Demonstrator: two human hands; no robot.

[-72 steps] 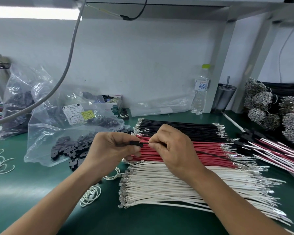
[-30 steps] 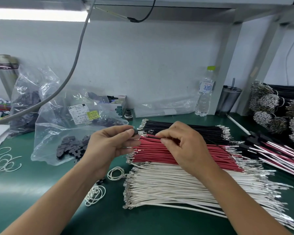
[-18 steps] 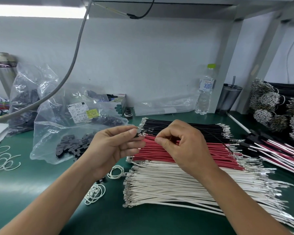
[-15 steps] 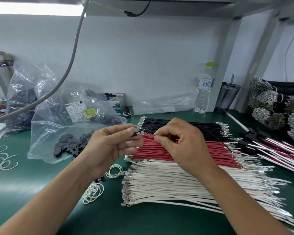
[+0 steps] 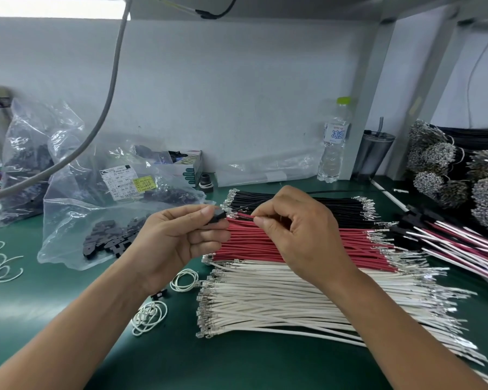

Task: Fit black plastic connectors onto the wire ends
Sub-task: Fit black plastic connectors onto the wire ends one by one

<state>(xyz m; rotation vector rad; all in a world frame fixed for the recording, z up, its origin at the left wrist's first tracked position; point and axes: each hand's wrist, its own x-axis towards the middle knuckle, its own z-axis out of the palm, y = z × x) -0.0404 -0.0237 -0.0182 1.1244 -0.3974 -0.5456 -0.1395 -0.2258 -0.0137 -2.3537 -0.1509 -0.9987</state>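
Note:
My left hand (image 5: 178, 237) pinches a small black plastic connector (image 5: 217, 216) between thumb and forefinger. My right hand (image 5: 299, 235) pinches a black wire (image 5: 247, 206) near its metal terminal, whose tip sits right at the connector's open end. A red wire end (image 5: 244, 216) also runs from the connector under my right fingers. Below the hands lie rows of black wires (image 5: 335, 205), red wires (image 5: 254, 243) and white wires (image 5: 279, 302), all with crimped metal ends. A clear bag of loose black connectors (image 5: 104, 237) lies to the left.
Finished harnesses with black connectors (image 5: 448, 240) lie at the right, with bundled wire stock (image 5: 448, 170) behind. A water bottle (image 5: 334, 144) and a dark cup (image 5: 373, 156) stand at the back. White rubber bands (image 5: 150, 316) lie on the green mat (image 5: 54, 305). A grey hose (image 5: 107, 88) hangs above left.
A red wire went into the connector earlier. My right hand then picked a black wire from the pile and has brought its terminal up to the connector held in my left hand.

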